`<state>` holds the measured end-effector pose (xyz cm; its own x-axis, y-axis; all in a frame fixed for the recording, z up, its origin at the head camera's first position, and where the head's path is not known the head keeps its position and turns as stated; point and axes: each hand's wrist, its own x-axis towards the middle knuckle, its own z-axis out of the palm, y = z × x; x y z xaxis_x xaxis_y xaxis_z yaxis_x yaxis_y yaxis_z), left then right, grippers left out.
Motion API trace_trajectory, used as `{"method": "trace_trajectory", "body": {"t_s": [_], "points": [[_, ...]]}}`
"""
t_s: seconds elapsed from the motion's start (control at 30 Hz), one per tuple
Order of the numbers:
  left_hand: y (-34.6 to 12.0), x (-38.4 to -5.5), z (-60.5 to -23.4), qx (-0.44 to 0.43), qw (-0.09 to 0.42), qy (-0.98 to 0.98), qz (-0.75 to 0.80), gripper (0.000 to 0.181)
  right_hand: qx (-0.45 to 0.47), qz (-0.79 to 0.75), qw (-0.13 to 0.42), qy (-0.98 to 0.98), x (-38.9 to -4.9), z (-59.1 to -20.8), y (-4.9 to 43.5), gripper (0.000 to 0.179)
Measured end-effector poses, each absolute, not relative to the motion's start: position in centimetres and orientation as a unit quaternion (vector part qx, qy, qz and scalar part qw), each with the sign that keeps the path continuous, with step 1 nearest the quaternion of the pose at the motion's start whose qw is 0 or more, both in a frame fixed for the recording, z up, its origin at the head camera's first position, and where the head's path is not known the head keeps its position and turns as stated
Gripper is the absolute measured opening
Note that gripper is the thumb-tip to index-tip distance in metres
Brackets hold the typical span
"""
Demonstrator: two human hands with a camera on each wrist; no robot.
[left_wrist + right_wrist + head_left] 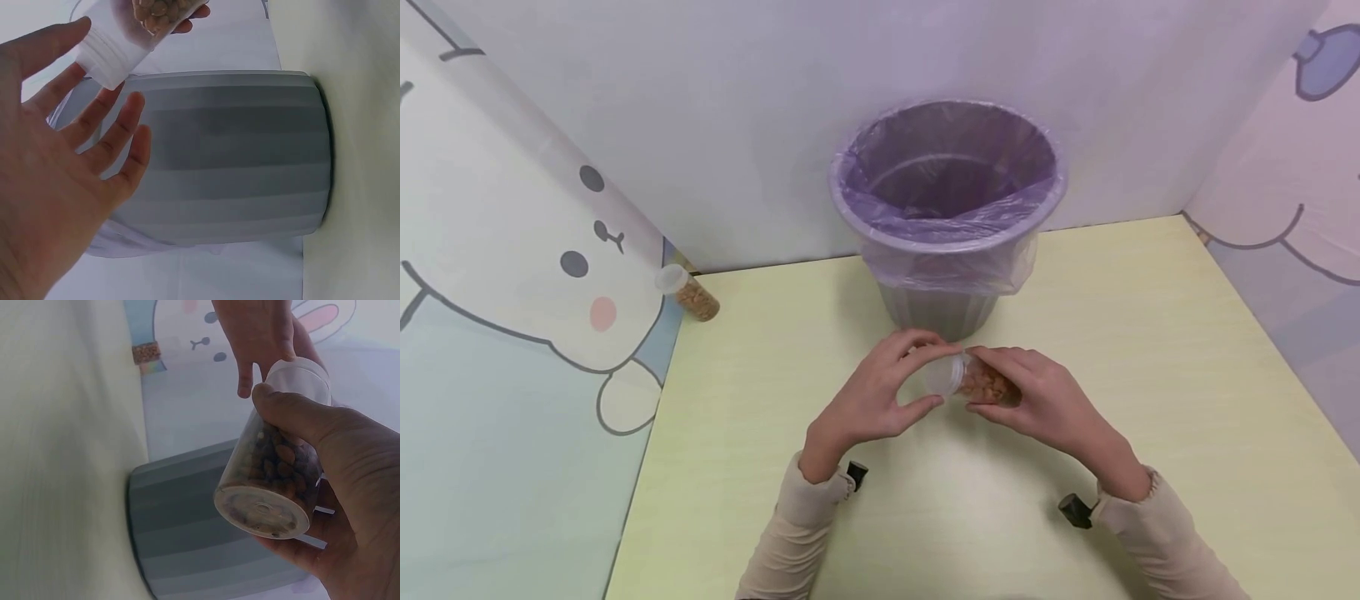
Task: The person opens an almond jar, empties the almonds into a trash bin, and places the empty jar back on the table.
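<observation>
A clear plastic jar (981, 384) of brown nuts that look like almonds (285, 464) lies tilted sideways between the two hands, above the table. My right hand (1048, 396) grips its body, thumb on one side and fingers round the other. The jar's frosted white lid (107, 62) points left. My left hand (880, 387) has its thumb and index finger at opposite sides of the lid, while its other fingers spread loosely in the left wrist view. The jar's round base (262, 512) faces the right wrist camera.
Just beyond the hands stands a grey bin (936, 308) lined with a purple plastic bag (955, 265). A second lidded jar (698, 300) of brown pieces is at the table's far left corner. Walls with cartoon drawings (574, 265) border the pale yellow table (752, 358).
</observation>
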<state>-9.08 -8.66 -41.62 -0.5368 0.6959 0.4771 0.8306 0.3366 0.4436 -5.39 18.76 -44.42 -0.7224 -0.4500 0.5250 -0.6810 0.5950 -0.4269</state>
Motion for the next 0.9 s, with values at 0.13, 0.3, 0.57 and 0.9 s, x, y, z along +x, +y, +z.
{"method": "trace_trajectory", "body": {"t_s": [0.13, 0.3, 0.57, 0.9], "points": [[-8.55, -9.13, -41.59, -0.461, 0.106, -0.816, -0.332, 0.057, 0.322, 0.309, 0.185, -0.876, -5.31, -44.35, 18.83, 0.065], [-8.42, -9.05, -41.66, -0.446, 0.106, -0.825, -0.331, 0.059, 0.322, 0.302, 0.185, -0.878, -5.18, -44.44, 18.92, 0.072], [-8.22, -8.87, -41.84, -0.404, 0.094, -0.850, -0.324, 0.058, 0.325, 0.296, 0.187, -0.879, -5.21, -44.66, 19.01, 0.076], [-7.93, -8.83, -41.89, -0.381, 0.052, -0.866, -0.321, 0.066, 0.325, 0.295, 0.187, -0.879, -5.36, -44.78, 19.02, 0.076]]}}
